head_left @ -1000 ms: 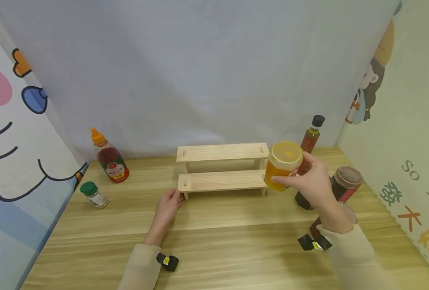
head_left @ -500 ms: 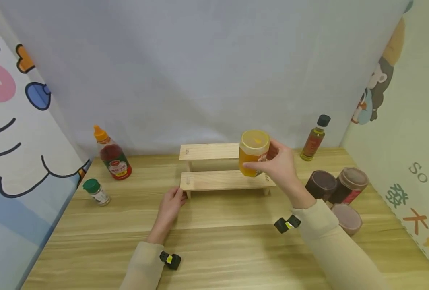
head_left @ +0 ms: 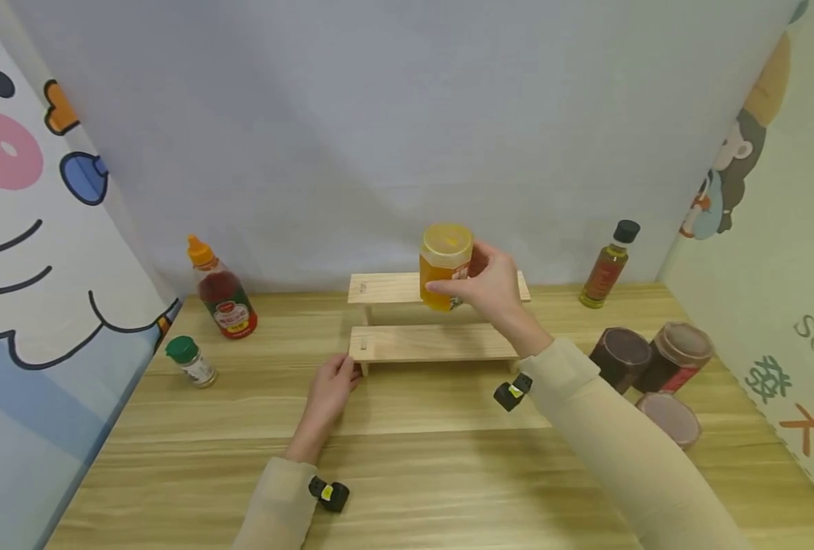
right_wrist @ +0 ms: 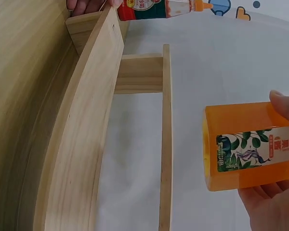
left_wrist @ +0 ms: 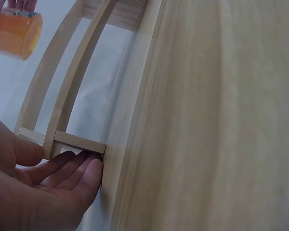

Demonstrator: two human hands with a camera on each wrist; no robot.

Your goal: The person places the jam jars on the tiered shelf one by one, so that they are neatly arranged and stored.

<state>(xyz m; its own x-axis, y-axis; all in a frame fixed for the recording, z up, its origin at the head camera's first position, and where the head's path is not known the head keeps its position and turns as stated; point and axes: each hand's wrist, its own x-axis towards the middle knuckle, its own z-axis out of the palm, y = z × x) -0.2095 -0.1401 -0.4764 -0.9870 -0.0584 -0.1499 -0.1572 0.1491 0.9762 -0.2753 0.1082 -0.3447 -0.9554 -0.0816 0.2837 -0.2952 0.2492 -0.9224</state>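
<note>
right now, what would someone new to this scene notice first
Most striking is the orange jar with a yellow lid, gripped by the right hand in the air above the top step of the small wooden two-step shelf at the middle of the table. The left hand rests with straight fingers against the shelf's lower left corner. A red sauce bottle stands far left, and three dark-lidded jars cluster at right.

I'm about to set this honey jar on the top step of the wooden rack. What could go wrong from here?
The upper shelf looks narrow, so the jar could land partly over its edge and tip. The right hand grips it only by the sides, in mid-air, so it might slip. The left hand merely touches the rack's corner; a bump could shift it.
</note>
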